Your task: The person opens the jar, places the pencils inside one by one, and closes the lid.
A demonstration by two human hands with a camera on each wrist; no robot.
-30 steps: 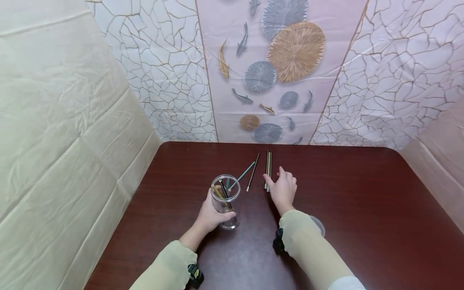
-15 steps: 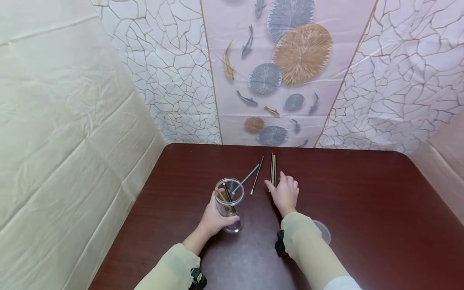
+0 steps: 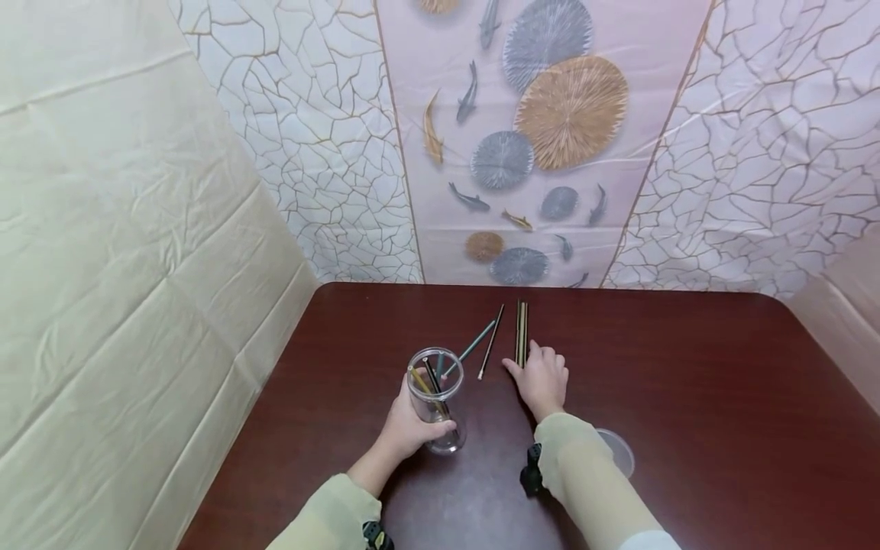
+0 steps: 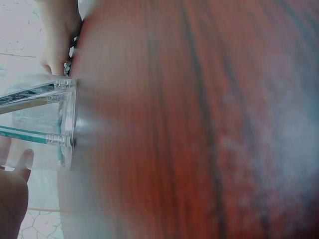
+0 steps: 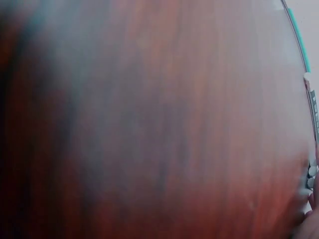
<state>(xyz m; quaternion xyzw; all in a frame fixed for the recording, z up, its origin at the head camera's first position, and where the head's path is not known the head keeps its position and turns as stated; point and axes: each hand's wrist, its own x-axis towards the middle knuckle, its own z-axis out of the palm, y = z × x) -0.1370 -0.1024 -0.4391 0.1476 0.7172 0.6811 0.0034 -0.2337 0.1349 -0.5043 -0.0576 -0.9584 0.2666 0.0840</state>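
In the head view my left hand [image 3: 406,425] grips a clear jar [image 3: 459,439] round its side, with several pencils in it. Through the jar wall, the left wrist view shows a teal pencil [image 4: 25,133] and a dark pencil [image 4: 30,94]. My right hand [image 3: 545,383] lies at the near ends of a bundle of black-and-gold pencils [image 3: 522,330], thumb spread to their left and fingers to their right. Its underside is hidden. Left of the bundle lie a loose dark pencil [image 3: 491,342] and a teal pencil [image 3: 477,340].
A clear round lid [image 3: 619,452] lies on the dark red-brown table [image 3: 687,397], partly behind my right sleeve [image 3: 571,451]. Patterned cloth [image 3: 330,191] hangs behind the table's far edge, and a pale cloth wall [image 3: 137,305] stands at the left.
The head view has shifted, so the table sits lower in it. My right hand has closed in over the near ends of the bundled pencils. My left hand still holds the jar.
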